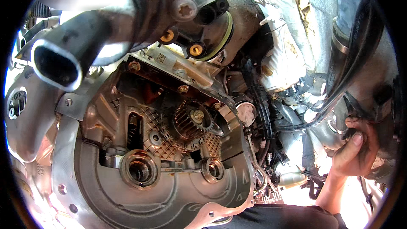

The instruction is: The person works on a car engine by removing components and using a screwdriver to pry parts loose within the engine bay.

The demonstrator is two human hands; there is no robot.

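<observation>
At the right side of the head view, my right hand [355, 150] reaches up among dark hoses and metal parts. Its thumb is pressed toward the curled fingers, and whatever may be between them is too hidden to make out. Just above the fingertips, black hoses [355, 65] run down and bend to the left. My left hand is out of view. In the middle lies an open metal housing [169, 199] of an engine or gearbox. A toothed gear [193, 121] with a central bolt sits inside it, above two round bores [140, 170].
A dark pipe [82, 29] with an oval open end juts out at upper left. Beside it is a round flanged part [212, 38] with a yellow-green seal. A black wiring harness [256, 95] runs between housing and hand. Dark cloth [284, 217] shows at the bottom.
</observation>
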